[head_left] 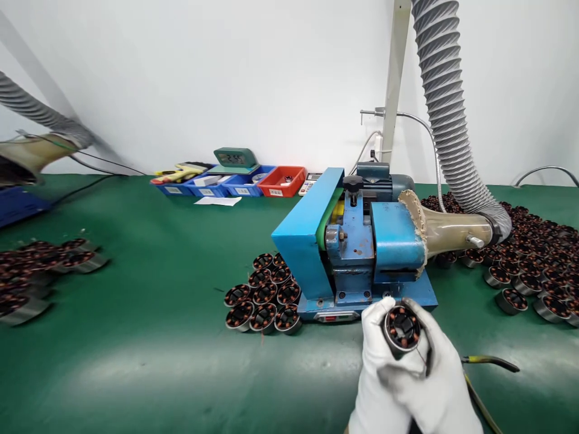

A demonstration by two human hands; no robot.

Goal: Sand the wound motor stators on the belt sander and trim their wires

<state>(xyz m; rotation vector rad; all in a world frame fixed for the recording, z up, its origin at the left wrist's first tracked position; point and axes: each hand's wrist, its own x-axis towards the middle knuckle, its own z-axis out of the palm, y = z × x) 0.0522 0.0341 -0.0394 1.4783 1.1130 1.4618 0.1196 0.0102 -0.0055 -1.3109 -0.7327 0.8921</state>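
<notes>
Evidently, the copper-wound ring (402, 330) is clasped by the left hand (376, 361) and right hand (436, 367) together, with the blue machine (359, 241) at eleven o'clock from it. Were the gloved grip to slip, the ring could be knocked against that machine; by a rightward swing, the yellow-handled tool (491, 360) between three and four o'clock could be nudged.

White wall (280, 78) behind glossy green tabletop (158, 367).
</notes>
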